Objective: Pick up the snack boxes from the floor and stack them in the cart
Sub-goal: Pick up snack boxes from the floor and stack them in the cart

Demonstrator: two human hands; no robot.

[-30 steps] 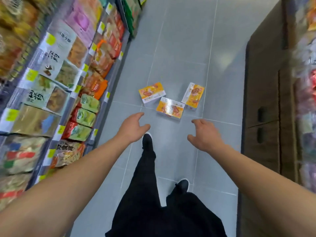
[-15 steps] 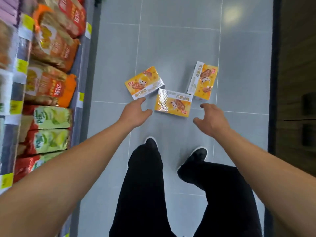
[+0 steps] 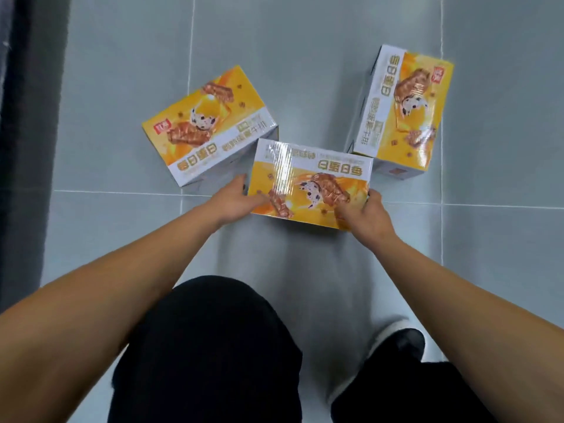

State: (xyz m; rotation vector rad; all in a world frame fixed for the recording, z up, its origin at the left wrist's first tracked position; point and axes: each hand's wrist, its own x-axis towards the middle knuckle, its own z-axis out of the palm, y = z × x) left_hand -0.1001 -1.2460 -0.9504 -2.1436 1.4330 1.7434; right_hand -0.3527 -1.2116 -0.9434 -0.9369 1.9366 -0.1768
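Both hands, left (image 3: 233, 200) and right (image 3: 367, 215), grip the ends of the middle yellow-and-white cardboard snack box (image 3: 309, 184) on the grey tiled floor (image 3: 274, 56). Two matching boxes, left (image 3: 209, 125) and right (image 3: 403, 109), crowd its far corners.

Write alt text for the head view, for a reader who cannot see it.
Both hands grip the ends of the middle box on a grey tiled floor, the left hand at its left end and the right hand at its right. Two matching yellow boxes lie beside it, the left box and the right box; the person's dark trousers fill the foreground.
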